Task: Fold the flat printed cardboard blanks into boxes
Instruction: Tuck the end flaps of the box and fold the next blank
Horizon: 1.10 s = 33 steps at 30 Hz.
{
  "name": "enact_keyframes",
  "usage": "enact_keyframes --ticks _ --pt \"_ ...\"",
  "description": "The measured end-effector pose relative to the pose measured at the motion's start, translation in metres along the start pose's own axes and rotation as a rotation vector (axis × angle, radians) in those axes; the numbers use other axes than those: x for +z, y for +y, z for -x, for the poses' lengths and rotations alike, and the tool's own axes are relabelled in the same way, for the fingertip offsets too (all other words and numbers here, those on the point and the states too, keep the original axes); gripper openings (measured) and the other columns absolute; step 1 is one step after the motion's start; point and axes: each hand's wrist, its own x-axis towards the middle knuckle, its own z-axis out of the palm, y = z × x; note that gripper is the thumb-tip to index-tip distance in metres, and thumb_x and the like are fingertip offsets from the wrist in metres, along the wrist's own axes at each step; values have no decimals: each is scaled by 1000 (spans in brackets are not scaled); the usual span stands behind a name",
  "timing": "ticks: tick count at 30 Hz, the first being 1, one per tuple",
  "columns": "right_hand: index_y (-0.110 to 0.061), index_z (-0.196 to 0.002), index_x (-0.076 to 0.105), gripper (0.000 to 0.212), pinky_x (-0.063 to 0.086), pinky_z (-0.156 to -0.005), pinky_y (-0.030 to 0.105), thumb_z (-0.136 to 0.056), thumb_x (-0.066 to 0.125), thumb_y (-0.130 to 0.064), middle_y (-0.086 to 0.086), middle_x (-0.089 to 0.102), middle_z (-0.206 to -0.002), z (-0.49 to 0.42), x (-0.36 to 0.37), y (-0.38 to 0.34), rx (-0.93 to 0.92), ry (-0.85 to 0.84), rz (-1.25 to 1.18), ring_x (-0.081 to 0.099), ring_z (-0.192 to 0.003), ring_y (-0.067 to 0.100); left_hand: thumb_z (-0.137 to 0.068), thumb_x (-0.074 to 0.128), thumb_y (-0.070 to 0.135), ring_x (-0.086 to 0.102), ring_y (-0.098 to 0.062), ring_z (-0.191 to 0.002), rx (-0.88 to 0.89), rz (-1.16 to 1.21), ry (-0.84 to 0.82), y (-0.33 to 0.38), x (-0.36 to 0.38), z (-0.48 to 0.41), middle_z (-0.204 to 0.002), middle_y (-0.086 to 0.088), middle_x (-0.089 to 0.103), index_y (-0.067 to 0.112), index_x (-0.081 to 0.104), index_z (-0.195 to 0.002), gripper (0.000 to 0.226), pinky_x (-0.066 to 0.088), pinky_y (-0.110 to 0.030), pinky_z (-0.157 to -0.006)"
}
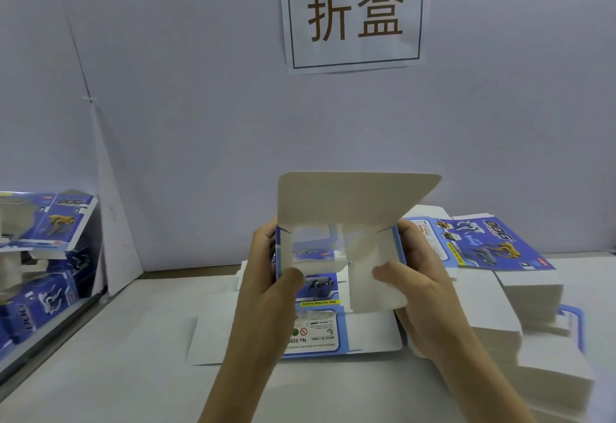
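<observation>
A partly formed box [340, 249] is held above the table [140, 339], between the two hands, open end toward the camera. The left hand [270, 276] is clamped on the box's left wall, thumb laid over the near edge and fingers wrapped behind. The right hand [416, 282] is clamped on the right wall, its thumb pressed onto a white inner flap [376, 286] that is folded inward across the opening. A large top flap [353, 196] is seen standing upright above both hands, plain inner side facing the camera. A clear window panel is visible inside the box.

Directly beneath the hands, a flat printed blank [320, 332] is noted lying on the table, print side up. To the right of the right hand, a stack of flat blanks [533, 306] is recorded, with one printed blank [493, 242] uppermost at the far end. Well left of the left hand, finished boxes [50, 222] are piled against the wall. A paper sign [353, 12] is fixed to the wall above the hands.
</observation>
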Motion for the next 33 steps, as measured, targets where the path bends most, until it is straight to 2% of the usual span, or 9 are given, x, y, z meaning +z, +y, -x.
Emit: enact_keyframes --ticks 3,7,10,13,16,21,24,28,33 --pt "-34 -94 68 29 53 -67 23 -76 59 -13 -1 73 -94 0 1 -5 -31 49 40 69 -84 15 -81 74 22 66 -13 -104 85 82 141 -1 1 -2 -116 8 66 30 52 -118 44 57 -23 -73" --pt "-25 -77 68 18 49 -67 32 -93 61 -17 3 70 -81 -4 -1 -8 -18 373 1 62 -77 20 -87 59 46 62 -6 -108 306 67 316 1 10 3 -109 20 64 34 50 -116 32 51 -13 -77" --pt "-21 -81 65 19 46 -63 32 -96 54 -17 1 71 -79 -4 -4 -8 84 469 -9 61 -75 24 -76 64 46 50 -4 -124 523 -164 138 1 14 12 -130 19 51 34 35 -136 68 45 -17 -96" --pt "-16 -94 64 14 50 -59 31 -96 50 -18 3 74 -85 -2 -6 -14 166 404 19 68 -77 28 -58 64 75 16 -14 -147 596 -699 -43 -4 18 14 -156 13 11 32 -5 -151 124 23 -54 -116" --pt "-17 -96 65 15 52 -48 27 -97 51 -25 5 75 -84 1 -8 -21 191 243 86 71 -70 23 -48 55 86 -8 -20 -149 522 -865 5 -7 22 13 -159 6 -16 38 -24 -146 135 5 -59 -117" --pt "-21 -92 69 12 58 -63 23 -87 59 -26 -1 75 -89 1 -13 -33 -32 226 152 72 -83 19 -49 65 71 23 -28 -142 551 -902 34 -4 2 5 -156 -3 7 36 4 -150 123 37 -53 -106" --pt "-33 -110 61 28 60 -61 28 -88 62 -16 0 74 -82 2 -19 -36 -219 336 164 71 -77 17 -45 67 72 36 -29 -130 562 -1000 -4 -4 -7 4 -150 -5 18 38 20 -145 116 40 -46 -101" --pt "-44 -106 65 37 61 -65 38 -93 60 -9 -5 73 -78 1 -25 -30 -334 360 339 69 -72 11 -42 66 72 35 -21 -120 555 -1008 -20 -3 -5 5 -143 -2 22 40 25 -140 110 34 -36 -95" --pt "-47 -117 61 36 57 -58 45 -94 59 -19 18 61 -62 -1 -31 -11 -468 464 610 56 -58 40 -48 60 73 30 -18 -123 569 -1020 -81 -4 0 8 -142 -2 22 35 25 -141 107 33 -36 -97"
